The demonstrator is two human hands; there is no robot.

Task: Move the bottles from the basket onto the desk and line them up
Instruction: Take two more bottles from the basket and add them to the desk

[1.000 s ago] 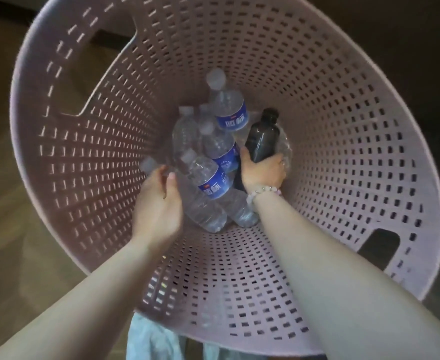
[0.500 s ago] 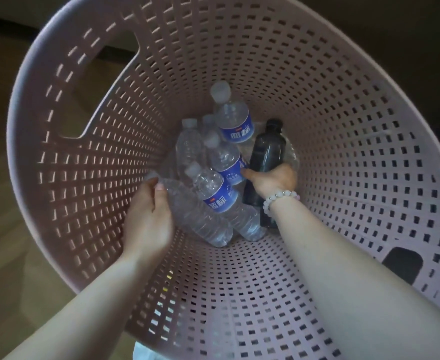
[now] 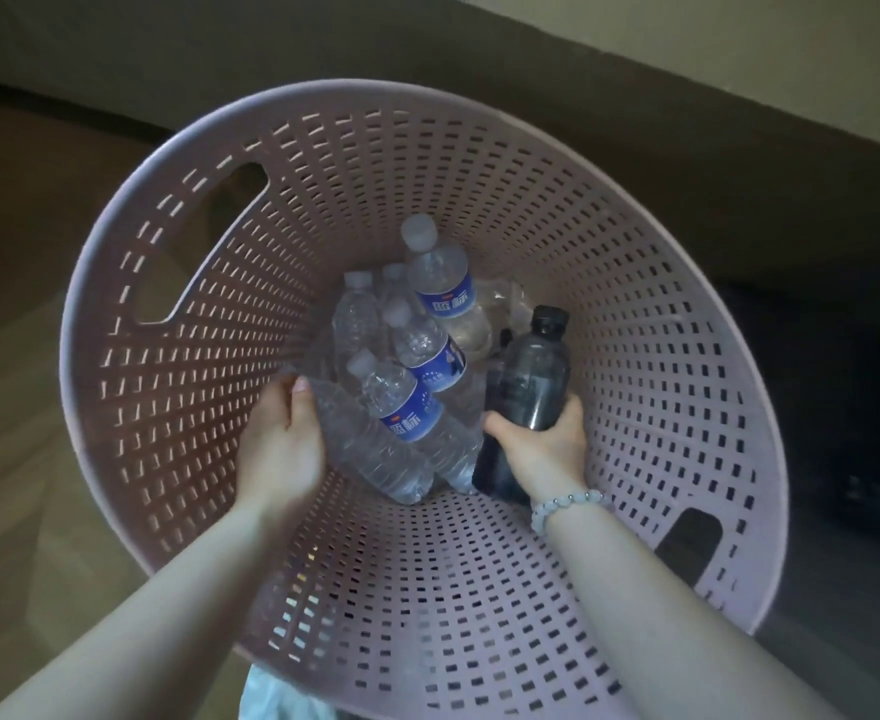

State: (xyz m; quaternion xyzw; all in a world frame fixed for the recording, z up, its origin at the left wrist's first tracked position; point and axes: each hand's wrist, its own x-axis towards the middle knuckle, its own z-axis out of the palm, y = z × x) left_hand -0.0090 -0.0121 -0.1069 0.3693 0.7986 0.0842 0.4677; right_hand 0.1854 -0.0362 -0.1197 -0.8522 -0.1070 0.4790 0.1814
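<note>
Right grip (image 3: 541, 444) is clamped round the one dark bottle (image 3: 528, 379), which is tilted at the right inside the pink basket (image 3: 661, 356). Left grip (image 3: 281, 449) curls round the neck end of one unlabelled bottle (image 3: 370, 444), near left. About five other clear bottles (image 3: 440, 283) lie heaped at the bottom (three have blue labels).

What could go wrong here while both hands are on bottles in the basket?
1. The left hand grips a clear bottle with a blue-labelled bottle lying against it; pulling may tumble the pile.
2. The right hand holds the dark bottle below its middle, so it could tip or slip.
3. Either bottle could catch on the deep basket wall.
</note>
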